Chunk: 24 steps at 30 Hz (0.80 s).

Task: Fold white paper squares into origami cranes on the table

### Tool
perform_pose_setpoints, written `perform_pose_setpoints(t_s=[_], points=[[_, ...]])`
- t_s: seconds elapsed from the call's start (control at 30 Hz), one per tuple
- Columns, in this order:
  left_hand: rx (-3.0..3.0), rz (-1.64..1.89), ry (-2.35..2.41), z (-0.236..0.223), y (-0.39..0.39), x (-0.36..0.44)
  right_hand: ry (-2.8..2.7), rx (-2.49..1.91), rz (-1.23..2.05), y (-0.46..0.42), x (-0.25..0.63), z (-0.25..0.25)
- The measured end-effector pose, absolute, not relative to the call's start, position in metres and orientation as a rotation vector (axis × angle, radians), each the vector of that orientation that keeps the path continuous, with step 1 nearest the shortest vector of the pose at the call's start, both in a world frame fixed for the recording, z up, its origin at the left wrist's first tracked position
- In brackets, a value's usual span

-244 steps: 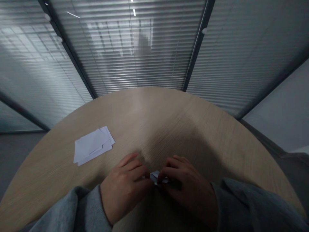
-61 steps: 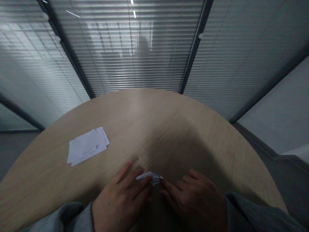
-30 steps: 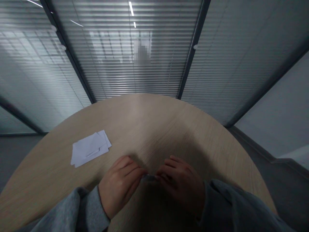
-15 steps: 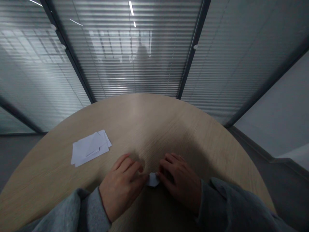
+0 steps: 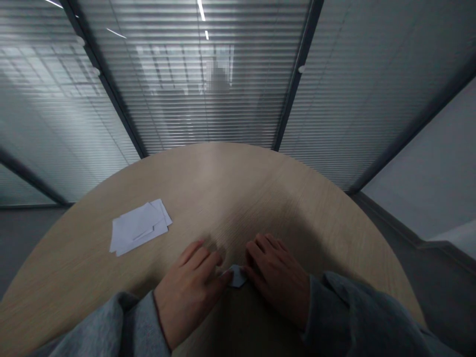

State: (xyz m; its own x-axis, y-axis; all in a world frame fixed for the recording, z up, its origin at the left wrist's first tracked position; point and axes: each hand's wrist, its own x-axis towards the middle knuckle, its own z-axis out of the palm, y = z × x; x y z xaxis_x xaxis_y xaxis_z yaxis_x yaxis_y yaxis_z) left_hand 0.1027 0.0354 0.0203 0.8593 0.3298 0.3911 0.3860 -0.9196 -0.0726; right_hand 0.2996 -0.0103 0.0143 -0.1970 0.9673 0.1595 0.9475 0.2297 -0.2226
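At the near middle of the round, pale wood-grain tabletop [image 5: 241,183], our left hand [image 5: 189,287] and right hand [image 5: 278,282] flanked a small, angular, folded piece of whitish paper [image 5: 238,277]. A second earlier it had shown only as a thin, dark strip between our fingers; at this point a pale, many-sided face looked up at us. We took that to mean the piece had been turned or spread, leaving the work at its folded edges.

Our left thumb met its left side while the other left fingers arched loosely, apart from it; our right thumb and forefinger lay close together at its right side. We could not tell whether either hand truly pinched it, nor whether it rested on the wood.

The overlapping stack of flat white paper sheets [image 5: 139,227] had stayed put, ahead and to the left, well apart from the folded piece. Beyond our hands, open wood ran to the curved far edge before the grey slatted blinds [image 5: 208,114], with wide room to the right as well. Our tightest side was the near one: that edge lay out of view, and grey woollen-looking sleeves [image 5: 122,322] crowded both flanks.
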Motion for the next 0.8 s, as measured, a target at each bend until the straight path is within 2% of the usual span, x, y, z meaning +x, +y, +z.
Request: perform_pose_setpoints(t_s=[0.47,0.63,0.8], points=[[-2.878,-0.61,-0.422,0.0214,0.0364,0.1044,-2.307,-1.767,-0.176,-0.0118,0.2999,0.0067],[-2.933,-0.557,-0.503,0.0223,0.0324,0.1066,-2.308,-1.744,-0.152,-0.013,0.2999,0.0072],[-2.991,-0.661,-0.56,0.0199,0.0329,0.1056,-2.292,-1.741,-0.127,-0.0116,0.2995,0.011]])
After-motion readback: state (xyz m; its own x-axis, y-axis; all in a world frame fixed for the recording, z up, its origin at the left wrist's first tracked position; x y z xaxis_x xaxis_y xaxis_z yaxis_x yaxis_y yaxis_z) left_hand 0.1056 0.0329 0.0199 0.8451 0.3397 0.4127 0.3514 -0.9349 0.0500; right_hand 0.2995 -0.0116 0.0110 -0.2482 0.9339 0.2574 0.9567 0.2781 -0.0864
